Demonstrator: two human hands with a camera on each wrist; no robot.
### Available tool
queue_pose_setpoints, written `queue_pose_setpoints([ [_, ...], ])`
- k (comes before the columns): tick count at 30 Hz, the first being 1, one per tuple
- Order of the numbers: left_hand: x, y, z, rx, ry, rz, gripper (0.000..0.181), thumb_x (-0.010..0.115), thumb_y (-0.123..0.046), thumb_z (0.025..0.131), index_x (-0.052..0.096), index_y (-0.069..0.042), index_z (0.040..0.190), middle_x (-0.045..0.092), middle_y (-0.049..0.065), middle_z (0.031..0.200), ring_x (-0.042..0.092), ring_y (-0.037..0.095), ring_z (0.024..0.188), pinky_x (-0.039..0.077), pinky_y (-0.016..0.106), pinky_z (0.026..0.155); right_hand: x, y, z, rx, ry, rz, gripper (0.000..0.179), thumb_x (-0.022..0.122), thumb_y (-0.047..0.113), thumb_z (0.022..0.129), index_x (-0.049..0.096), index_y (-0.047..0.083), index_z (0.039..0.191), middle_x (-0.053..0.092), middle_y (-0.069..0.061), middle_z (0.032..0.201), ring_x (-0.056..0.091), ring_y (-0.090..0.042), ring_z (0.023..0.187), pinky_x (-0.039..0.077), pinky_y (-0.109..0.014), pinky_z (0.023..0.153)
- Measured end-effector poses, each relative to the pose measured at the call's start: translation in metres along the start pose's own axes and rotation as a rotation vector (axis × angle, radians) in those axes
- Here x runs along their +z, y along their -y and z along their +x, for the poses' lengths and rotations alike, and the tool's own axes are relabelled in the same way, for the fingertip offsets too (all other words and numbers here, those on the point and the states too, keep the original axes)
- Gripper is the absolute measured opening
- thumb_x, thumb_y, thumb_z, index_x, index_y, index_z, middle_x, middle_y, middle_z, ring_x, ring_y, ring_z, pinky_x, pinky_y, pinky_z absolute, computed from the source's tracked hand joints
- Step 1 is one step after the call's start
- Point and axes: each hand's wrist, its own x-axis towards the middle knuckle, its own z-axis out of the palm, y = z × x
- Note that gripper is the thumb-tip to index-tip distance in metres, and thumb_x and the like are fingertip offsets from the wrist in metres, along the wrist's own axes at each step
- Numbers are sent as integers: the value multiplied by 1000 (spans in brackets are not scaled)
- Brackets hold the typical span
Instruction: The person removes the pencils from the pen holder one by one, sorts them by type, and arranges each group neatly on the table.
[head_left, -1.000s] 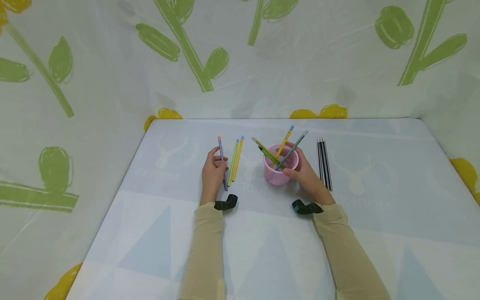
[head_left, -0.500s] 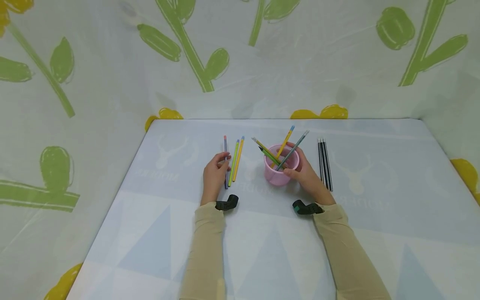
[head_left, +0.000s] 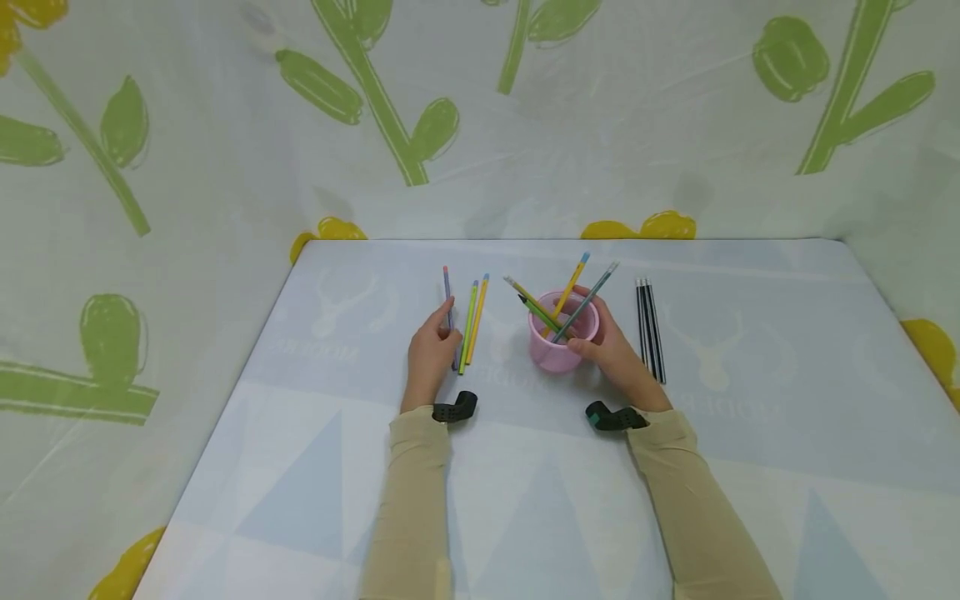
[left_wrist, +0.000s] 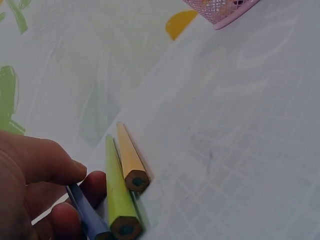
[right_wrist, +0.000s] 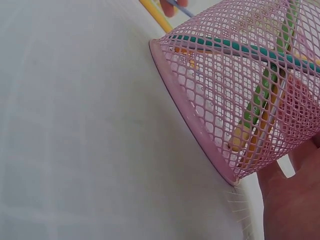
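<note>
My left hand (head_left: 430,360) holds a blue-purple pencil (head_left: 447,292) with a red end between thumb and fingers. In the left wrist view this pencil (left_wrist: 89,214) lies right beside a light green pencil (left_wrist: 117,192). A yellow pencil (left_wrist: 131,162) is next to the green one, both flat on the table. My right hand (head_left: 613,352) grips the side of a pink mesh pencil cup (head_left: 553,360), which stands upright. Several pencils lean inside it, among them a teal pencil (right_wrist: 245,50) and a green pencil (right_wrist: 255,107) seen through the mesh.
Right of the cup, several black pencils (head_left: 649,333) lie side by side. The table (head_left: 510,483) has a pale cloth with blue triangles. A leaf-patterned sheet (head_left: 600,150) hangs behind its far edge. Each wrist carries a small black camera (head_left: 455,407).
My left hand has shifted slightly right, bringing the blue-purple pencil close beside the green one. The pencil's angle has changed a little. My right hand and the cup have stayed put.
</note>
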Motion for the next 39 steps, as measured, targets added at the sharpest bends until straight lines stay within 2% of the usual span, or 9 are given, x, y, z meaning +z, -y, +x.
queue_pose_setpoints([
  [4,1,-1,0,10,-4,-8,49,53,-19,86,44,-43,127,61,-4,98,53,13,75,44,27,54,-1,0,-1,4,-10,-8,71,57,4,82,19,25,138,27,-7,139,27,-23,127,29,-37,100],
  [9,2,-3,-1,18,-29,9,35,55,-21,86,55,-34,119,61,-6,98,54,13,72,43,27,53,0,0,0,5,1,9,71,56,3,82,19,24,138,28,-8,139,27,-24,127,28,-40,101],
  [14,4,-3,-1,43,-35,57,31,55,-23,87,57,-33,116,60,-3,89,52,15,69,42,27,54,-1,0,-1,29,-17,-17,70,58,7,83,20,27,138,28,-3,139,27,-21,127,28,-41,100],
  [20,4,-5,-3,104,-56,161,27,57,-22,86,61,-29,112,58,-3,82,49,15,68,39,28,57,0,1,0,33,-6,-3,71,55,2,83,18,24,139,26,-6,140,26,-24,128,29,-41,100],
  [24,5,-6,-3,122,-53,205,27,57,-21,86,62,-27,112,58,-3,81,49,14,68,38,27,57,0,-1,1,34,-6,0,71,56,3,83,18,25,139,26,-6,140,27,-23,128,28,-41,100],
  [32,5,-7,-4,112,-53,223,28,58,-22,85,61,-26,113,59,-3,83,50,14,70,39,28,59,0,-3,1,8,1,3,70,56,5,82,19,27,139,26,-7,140,27,-24,127,31,-36,99],
  [39,6,-9,-4,143,-64,279,28,59,-23,84,62,-25,112,59,-5,90,50,13,73,40,29,60,0,-2,1,10,0,5,70,55,3,83,19,25,138,27,-8,139,28,-24,127,29,-40,100],
])
